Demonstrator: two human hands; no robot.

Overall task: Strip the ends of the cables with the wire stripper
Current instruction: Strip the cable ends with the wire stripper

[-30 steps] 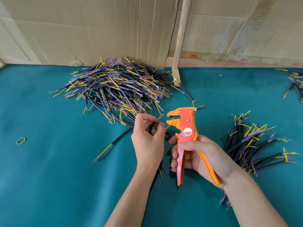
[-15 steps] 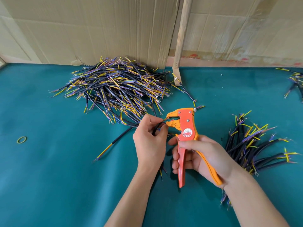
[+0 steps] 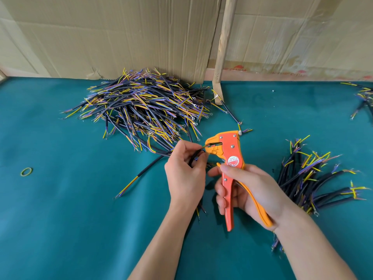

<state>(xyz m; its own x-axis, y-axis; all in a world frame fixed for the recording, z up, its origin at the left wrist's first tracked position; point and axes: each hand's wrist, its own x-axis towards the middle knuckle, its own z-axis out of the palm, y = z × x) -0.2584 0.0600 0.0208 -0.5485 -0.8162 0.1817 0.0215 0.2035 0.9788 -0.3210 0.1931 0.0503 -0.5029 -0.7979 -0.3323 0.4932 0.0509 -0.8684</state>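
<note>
While my left hand (image 3: 184, 172) is pinching a black cable (image 3: 194, 156) and feeding its yellow and purple wire ends into the head of the wire stripper (image 3: 230, 158), my right hand (image 3: 250, 190) is gripping the orange and red handles above the green counter (image 3: 80, 219). I am seeing a big pile of cables (image 3: 141, 110) lying behind and a smaller bundle (image 3: 314, 178) lying to the right.

Left hand (image 3: 184, 174) covers most of its cable (image 3: 194, 156); only a dark loop and the wire tips show. Right hand (image 3: 250, 190) hides the middle of the wire stripper (image 3: 229, 156) handles. The far-right cable bundle (image 3: 363, 98) is cut by the frame edge.
</note>
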